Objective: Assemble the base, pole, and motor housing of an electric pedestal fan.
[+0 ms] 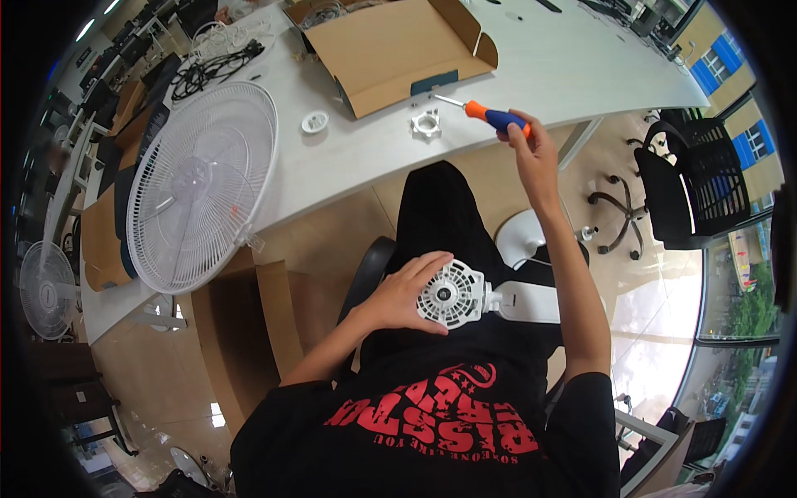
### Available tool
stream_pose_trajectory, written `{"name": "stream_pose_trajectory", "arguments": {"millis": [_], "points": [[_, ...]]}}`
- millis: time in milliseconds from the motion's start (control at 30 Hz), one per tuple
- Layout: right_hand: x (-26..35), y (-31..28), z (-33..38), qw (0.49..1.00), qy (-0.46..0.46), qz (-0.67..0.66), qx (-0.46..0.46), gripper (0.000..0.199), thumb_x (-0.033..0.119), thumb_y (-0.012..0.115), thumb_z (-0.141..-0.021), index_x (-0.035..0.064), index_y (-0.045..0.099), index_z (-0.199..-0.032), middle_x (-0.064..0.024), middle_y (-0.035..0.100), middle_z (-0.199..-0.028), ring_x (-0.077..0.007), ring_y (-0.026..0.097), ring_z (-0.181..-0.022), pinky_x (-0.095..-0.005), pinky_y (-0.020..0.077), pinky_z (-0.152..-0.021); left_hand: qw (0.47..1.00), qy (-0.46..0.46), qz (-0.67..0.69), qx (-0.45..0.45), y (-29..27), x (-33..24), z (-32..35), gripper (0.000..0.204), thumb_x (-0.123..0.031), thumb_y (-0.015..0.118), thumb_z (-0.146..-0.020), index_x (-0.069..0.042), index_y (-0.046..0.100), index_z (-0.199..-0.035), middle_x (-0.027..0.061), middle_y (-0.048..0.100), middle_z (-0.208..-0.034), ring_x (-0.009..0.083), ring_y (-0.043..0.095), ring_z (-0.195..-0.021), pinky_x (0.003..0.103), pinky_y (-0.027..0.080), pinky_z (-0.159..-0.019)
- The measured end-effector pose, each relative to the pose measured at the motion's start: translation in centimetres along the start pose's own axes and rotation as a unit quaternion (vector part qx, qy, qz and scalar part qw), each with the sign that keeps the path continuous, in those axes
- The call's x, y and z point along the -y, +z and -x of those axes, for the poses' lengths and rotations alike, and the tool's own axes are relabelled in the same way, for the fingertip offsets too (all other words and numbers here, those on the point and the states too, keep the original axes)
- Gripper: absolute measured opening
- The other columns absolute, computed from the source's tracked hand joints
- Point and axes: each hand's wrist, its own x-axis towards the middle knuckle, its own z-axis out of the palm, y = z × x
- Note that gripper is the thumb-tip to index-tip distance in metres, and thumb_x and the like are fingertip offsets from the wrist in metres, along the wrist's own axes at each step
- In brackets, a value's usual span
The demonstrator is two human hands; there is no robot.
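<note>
My left hand (407,295) is wrapped round the white fan motor housing (449,294), which lies across my lap with its slotted round face toward me. A white neck and control panel (528,302) extend from it to the right, passing under my right forearm. Over the table's near edge, my right hand (535,149) grips a screwdriver (496,118) by its blue and orange handle. Its metal tip points left, above a white ring-shaped plastic part (427,124) on the table. Tiny dark screws (415,104) lie close to that tip.
A large white fan with its grille (202,187) leans at the table's left. Near it sit a small round white cap (315,123) and black cables (217,68). An open cardboard box (398,50) lies farther back. The white fan base (521,238) is beyond my right knee; an office chair (693,178) stands right.
</note>
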Motion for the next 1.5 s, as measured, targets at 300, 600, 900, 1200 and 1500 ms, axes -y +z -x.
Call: {"name": "stream_pose_trajectory", "arguments": {"millis": [300,600,900,1200,1500], "points": [[4.2,-6.8,6.6,0.999,-0.008,-0.028,0.022,0.032,0.019,0.062,-0.106,-0.0029,0.068,-0.129,-0.0118,0.073,-0.106,-0.0146,0.072,-0.091,-0.0271,0.0543,-0.084,1.000,-0.014,0.018,0.003,0.0,0.0,0.0,0.125,-0.051,0.096,-0.061,-0.007,0.036,-0.161,0.0147,0.038,-0.160,0.0369,0.050,-0.141,0.046,0.049,-0.109],[5.7,-10.1,15.4,0.993,0.081,-0.006,0.085,0.032,0.021,0.062,-0.101,-0.0038,0.069,-0.121,-0.0126,0.070,-0.104,-0.0160,0.068,-0.085,-0.0276,0.0555,-0.077,0.999,-0.029,0.014,0.014,0.0,0.1,0.1,0.126,-0.048,0.097,-0.060,-0.008,0.035,-0.162,0.0142,0.039,-0.159,0.0370,0.048,-0.143,0.047,0.049,-0.110],[5.3,-10.3,16.9,0.990,0.096,0.017,0.107,0.031,0.022,0.061,-0.100,-0.0030,0.070,-0.116,-0.0099,0.071,-0.094,-0.0124,0.063,-0.077,-0.0267,0.0525,-0.070,1.000,-0.016,-0.005,0.003,0.1,0.2,0.1,0.128,-0.051,0.096,-0.059,-0.008,0.034,-0.163,0.0131,0.039,-0.160,0.0349,0.053,-0.138,0.044,0.053,-0.099],[5.0,-9.8,16.8,0.986,0.115,0.031,0.118,0.029,0.022,0.061,-0.100,-0.0005,0.072,-0.115,-0.0087,0.071,-0.090,-0.0119,0.063,-0.072,-0.0252,0.0499,-0.068,1.000,-0.017,-0.005,0.000,0.2,0.4,0.2,0.128,-0.050,0.097,-0.059,-0.009,0.035,-0.163,0.0132,0.040,-0.159,0.0345,0.053,-0.139,0.046,0.054,-0.097],[4.9,-9.7,16.7,0.979,0.161,0.007,0.122,0.028,0.019,0.059,-0.102,-0.0022,0.071,-0.115,-0.0084,0.071,-0.091,-0.0106,0.061,-0.071,-0.0252,0.0500,-0.068,1.000,-0.018,-0.007,-0.001,0.3,0.4,0.2,0.128,-0.050,0.096,-0.059,-0.010,0.034,-0.163,0.0131,0.040,-0.160,0.0348,0.053,-0.138,0.045,0.054,-0.098]]}}
